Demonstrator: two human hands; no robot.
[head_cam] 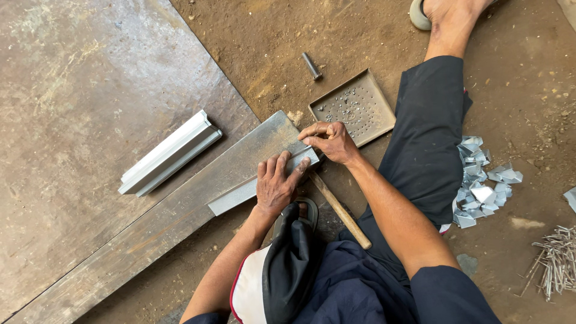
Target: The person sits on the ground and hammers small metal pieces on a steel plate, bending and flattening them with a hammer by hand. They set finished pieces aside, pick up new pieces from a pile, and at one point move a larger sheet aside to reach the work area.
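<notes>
- I am pressing my left hand (276, 185) flat on a short grey metal strip (262, 180), fingers spread along its top edge and pinning it to the long steel bar (150, 231) beneath — nothing is gripped, only held down.
- I am curling my right hand (329, 140) just past my left fingertips, at the strip's far end; thumb and forefinger are pinching something thin, too small to tell what.
- A wooden-handled hammer (339, 210) is lying under my right wrist, the handle running back toward my lap.
- Beyond my right knuckles a shallow perforated metal tray (354, 107) is sitting on the dirt, a dark steel punch (311, 66) past it.
- Well left of my fingers a folded metal channel (171, 154) is resting on the big steel plate (90, 120).
- Off my right elbow — cut metal pieces (483, 180) and a heap of nails (555, 261).
</notes>
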